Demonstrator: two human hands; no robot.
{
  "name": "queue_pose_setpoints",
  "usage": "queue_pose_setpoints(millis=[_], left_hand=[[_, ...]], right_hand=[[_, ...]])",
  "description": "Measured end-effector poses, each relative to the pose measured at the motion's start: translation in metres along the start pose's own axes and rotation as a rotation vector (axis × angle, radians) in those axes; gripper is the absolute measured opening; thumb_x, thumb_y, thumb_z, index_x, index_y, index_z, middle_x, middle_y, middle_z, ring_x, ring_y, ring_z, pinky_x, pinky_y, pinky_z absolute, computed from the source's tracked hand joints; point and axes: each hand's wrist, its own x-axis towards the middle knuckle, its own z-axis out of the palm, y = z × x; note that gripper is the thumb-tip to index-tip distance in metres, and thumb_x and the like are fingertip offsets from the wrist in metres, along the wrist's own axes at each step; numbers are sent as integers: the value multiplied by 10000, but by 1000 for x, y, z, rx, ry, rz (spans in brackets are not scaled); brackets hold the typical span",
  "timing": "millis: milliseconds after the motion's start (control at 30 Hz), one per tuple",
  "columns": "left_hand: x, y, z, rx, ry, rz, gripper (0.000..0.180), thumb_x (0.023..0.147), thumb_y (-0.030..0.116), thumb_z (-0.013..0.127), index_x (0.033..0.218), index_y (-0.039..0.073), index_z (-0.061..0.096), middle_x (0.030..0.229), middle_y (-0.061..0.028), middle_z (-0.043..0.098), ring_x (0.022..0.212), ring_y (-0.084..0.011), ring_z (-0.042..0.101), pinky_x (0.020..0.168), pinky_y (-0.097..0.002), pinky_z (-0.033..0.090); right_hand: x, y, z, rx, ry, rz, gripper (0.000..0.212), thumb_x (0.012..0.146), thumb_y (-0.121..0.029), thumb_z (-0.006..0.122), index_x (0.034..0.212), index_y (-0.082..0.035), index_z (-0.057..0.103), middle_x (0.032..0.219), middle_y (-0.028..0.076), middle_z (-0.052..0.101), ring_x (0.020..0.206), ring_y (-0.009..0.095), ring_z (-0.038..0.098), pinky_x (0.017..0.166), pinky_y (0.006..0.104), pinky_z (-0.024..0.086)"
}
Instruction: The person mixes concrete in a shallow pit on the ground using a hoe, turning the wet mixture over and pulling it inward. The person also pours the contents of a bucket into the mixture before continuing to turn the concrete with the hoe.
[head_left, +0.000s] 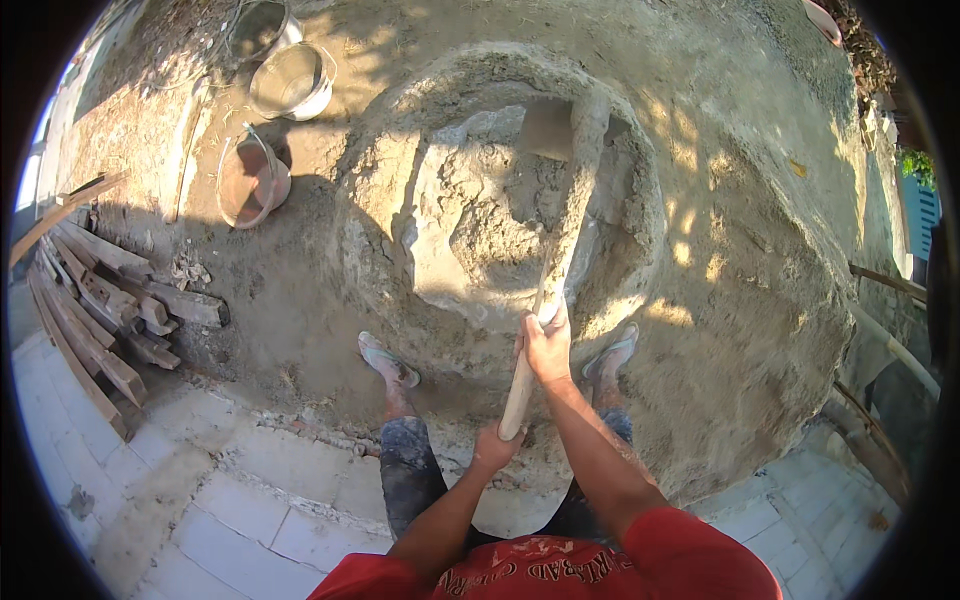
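Observation:
Both hands are wrapped round the wooden handle of a mortar-caked hoe. My left hand is closed on the butt end, close to my body. Higher up the handle, my right hand grips it. The hoe's flat metal blade lies at the far side of a round pit of wet grey mortar. Part of the blade's right side is hidden behind the caked handle end. Heaped wet mix and pale watery patches fill the pit inside a raised rim.
My sandalled feet stand at the pit's near rim. Far left are a reddish bucket, a pale bucket and another bucket. Stacked wooden beams lie at left, beside white paving. Poles lie at the right edge.

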Motion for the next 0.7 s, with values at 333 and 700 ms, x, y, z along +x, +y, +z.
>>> queue_pose_setpoints(millis=[333, 700], left_hand=[[145, 97, -45, -530, -141, -244, 367, 818, 307, 812, 939, 27, 608, 588, -54, 575, 416, -146, 520, 392, -355, 412], [-74, -32, 12, -38, -7, -174, 429, 776, 327, 789, 1046, 10, 683, 837, -199, 717, 791, -349, 719, 713, -431, 554]], right_hand=[[237, 22, 68, -605, 129, -252, 401, 866, -263, 591, 1075, 64, 489, 803, 257, 665, 768, 374, 696, 734, 457, 560], [-25, 87, 1, -116, -98, 370, 308, 911, -159, 592, 1137, -20, 435, 663, 86, 591, 493, 184, 598, 470, 339, 503]])
